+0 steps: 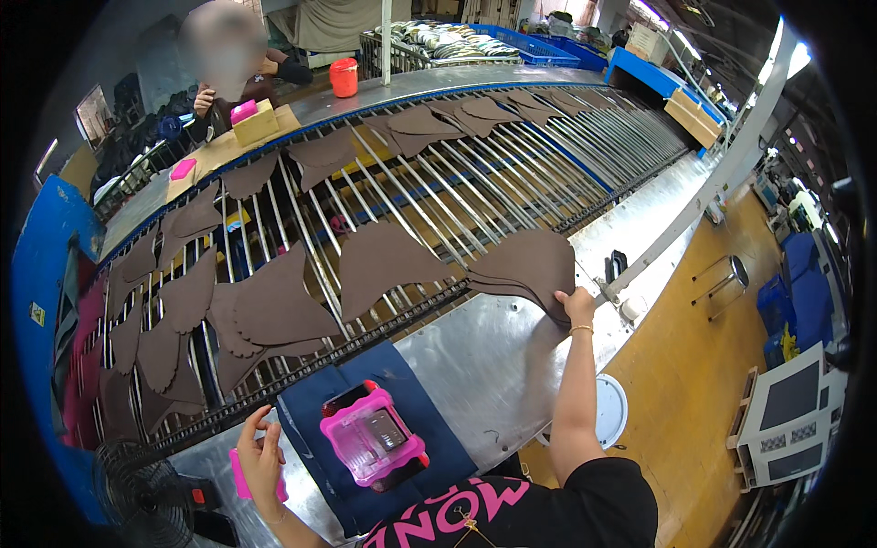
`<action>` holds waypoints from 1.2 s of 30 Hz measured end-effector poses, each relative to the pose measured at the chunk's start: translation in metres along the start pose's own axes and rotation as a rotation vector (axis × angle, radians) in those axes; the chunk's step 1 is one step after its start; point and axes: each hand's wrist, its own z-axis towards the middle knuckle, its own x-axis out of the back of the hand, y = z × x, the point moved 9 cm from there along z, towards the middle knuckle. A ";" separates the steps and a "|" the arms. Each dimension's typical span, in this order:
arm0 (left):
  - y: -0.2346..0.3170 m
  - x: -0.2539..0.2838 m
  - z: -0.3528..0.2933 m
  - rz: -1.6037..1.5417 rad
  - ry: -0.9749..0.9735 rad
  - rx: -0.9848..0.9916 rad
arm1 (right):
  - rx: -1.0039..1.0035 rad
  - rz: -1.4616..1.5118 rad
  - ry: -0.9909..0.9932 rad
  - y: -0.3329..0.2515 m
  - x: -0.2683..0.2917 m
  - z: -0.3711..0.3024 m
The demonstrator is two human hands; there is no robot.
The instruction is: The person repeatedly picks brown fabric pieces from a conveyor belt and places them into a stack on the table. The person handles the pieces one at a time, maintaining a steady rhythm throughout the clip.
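Note:
My right hand (576, 309) pinches the right-hand edge of a small stack of dark brown cut sheet pieces (525, 258). The stack rests partly on the metal table (498, 365) and partly over the conveyor's edge. My left hand (262, 457) holds nothing; its fingers are apart and slightly bent, beside a pink object (240, 475) that it partly covers. Between my arms, a pink scalloped tray (345, 445) with a dark block in it lies on a navy cloth (306, 406). Another brown piece (388, 265) lies just left of the stack.
More brown pieces (283, 297) lie along the metal-rod conveyor (466, 183). A black fan (137, 493) stands at lower left. A post (703, 196) rises on the right, near a stool (731, 274). Across the conveyor sits another person (256, 82), near a red bucket (344, 78).

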 end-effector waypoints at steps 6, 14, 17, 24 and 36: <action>-0.006 0.024 -0.008 0.021 0.066 -0.003 | -0.009 -0.019 -0.039 0.044 0.029 -0.021; 0.003 -0.003 0.007 0.041 -0.009 -0.043 | 0.022 -0.150 0.252 0.047 0.044 -0.056; 0.007 -0.003 0.005 0.074 -0.012 -0.071 | -0.015 -0.160 0.237 0.039 0.040 -0.053; 0.010 0.000 -0.007 0.059 0.014 -0.062 | 0.044 -0.125 0.151 0.026 0.051 -0.056; 0.099 -0.054 0.000 0.058 -0.013 -0.475 | 0.692 1.209 -0.353 -0.186 0.149 -0.204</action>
